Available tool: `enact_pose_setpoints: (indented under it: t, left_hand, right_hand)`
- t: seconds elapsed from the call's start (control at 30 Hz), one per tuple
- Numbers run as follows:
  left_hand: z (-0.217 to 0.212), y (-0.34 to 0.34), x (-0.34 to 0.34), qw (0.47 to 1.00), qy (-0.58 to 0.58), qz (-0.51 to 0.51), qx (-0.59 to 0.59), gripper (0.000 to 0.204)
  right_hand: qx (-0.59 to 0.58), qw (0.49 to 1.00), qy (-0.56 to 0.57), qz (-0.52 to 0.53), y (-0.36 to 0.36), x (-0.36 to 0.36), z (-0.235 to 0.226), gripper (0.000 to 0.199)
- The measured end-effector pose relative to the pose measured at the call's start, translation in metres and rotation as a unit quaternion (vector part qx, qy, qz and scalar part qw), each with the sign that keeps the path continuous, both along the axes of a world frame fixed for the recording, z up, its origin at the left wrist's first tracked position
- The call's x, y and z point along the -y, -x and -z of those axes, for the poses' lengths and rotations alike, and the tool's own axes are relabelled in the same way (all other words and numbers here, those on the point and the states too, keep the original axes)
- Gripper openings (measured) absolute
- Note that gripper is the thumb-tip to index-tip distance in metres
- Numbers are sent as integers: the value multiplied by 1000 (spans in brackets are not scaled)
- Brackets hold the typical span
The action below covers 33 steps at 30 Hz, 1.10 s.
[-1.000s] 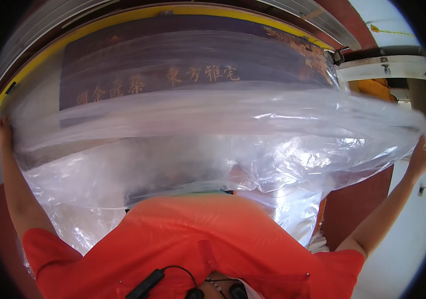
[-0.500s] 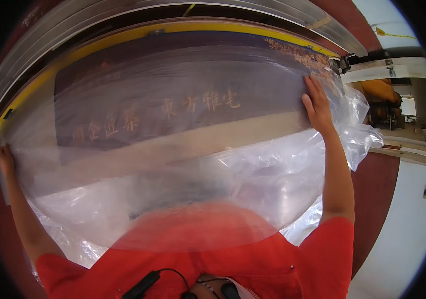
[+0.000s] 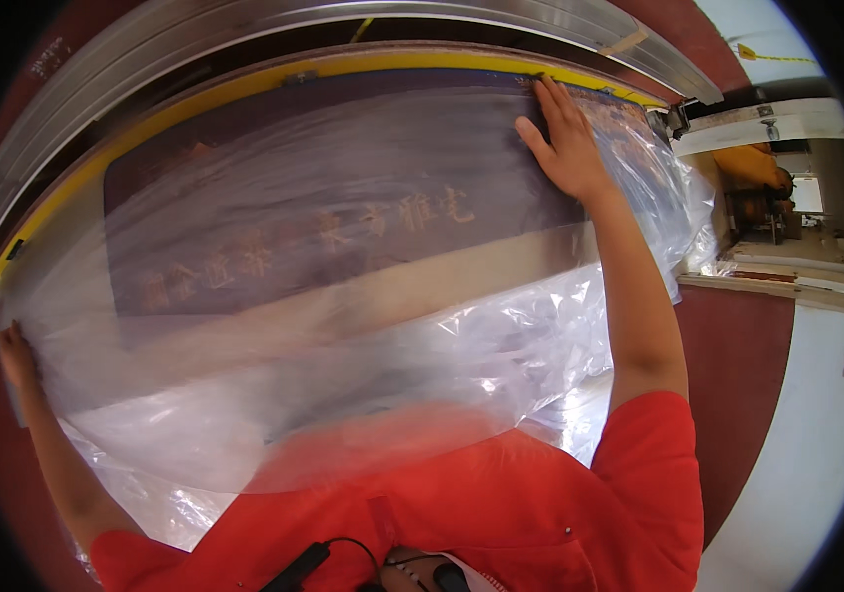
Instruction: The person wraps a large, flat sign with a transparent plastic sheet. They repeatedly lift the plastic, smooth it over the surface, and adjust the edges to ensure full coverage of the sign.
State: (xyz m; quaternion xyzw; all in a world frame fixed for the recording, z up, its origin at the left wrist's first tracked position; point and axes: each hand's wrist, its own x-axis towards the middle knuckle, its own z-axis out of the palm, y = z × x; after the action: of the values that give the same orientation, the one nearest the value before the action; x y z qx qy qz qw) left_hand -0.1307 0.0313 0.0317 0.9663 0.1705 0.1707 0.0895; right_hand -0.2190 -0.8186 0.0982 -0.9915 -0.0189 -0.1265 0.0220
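Note:
A translucent plastic sheet [image 3: 343, 365] stretches across the scene, its lower part hanging in front of my red shirt. Through it shows a large dark panel [image 3: 343, 158] with gold lettering and a pale band below. My right hand [image 3: 565, 143] lies flat near the panel's upper right, fingers stretched upward and thumb spread, pressing on the film. Far to the left, my left hand [image 3: 17, 355] is closed at the sheet's left edge, its fingertips partly hidden there. Clearer, crinkled plastic [image 3: 674, 197] bunches to the right of my right forearm.
A yellow strip [image 3: 383, 64] borders the panel's top, with a curved-looking metal rail [image 3: 461, 22] above. On the right, an opening in the white wall [image 3: 787, 414] shows an orange machine [image 3: 753, 168] beyond. The wall carries a dark red band [image 3: 738, 365].
My right hand has moved up and to the left across the film, toward the yellow strip. My left hand has dropped slightly along the edge. The sheet's lower part has shifted.

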Motion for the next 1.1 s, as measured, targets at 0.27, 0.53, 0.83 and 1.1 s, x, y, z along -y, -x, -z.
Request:
enact_pose_setpoints:
  t: [0.27,0.53,0.83,1.1]
  left_hand:
    - [-14,36,-22,996,51,75,-21,33]
    - [-105,100,19,884,465,49,-17,39]
    - [-53,26,-54,983,91,14,158,38]
    - [1,-118,35,978,161,-81,100,48]
  right_hand:
    - [69,997,16,27,23,-16,3,46]
    - [167,980,-76,78,-18,30,13,17]
    - [45,867,-489,80,1,17,-22,18]
    - [138,898,-330,255,-66,89,-16,34]
